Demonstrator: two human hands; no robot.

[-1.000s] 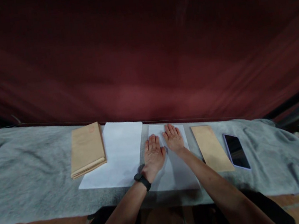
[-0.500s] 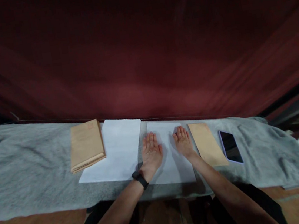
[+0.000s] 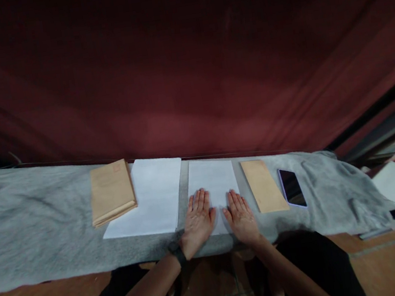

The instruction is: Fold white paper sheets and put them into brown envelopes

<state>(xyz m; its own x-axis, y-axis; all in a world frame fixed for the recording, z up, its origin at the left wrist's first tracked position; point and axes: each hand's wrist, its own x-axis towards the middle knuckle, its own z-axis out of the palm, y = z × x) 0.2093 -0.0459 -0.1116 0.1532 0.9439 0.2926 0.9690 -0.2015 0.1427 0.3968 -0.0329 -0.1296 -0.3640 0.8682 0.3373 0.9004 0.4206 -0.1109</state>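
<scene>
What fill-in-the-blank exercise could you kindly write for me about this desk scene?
1. The left hand and right hand rest palms-down on the near end of a paper sheet that is ____ in colour.
2. The black wristband sits on the ____ wrist.
3. The phone lies directly ____ of the single envelope.
4. Everything lies on a cloth that is ____.
Missing words: white; left; right; grey.
</scene>
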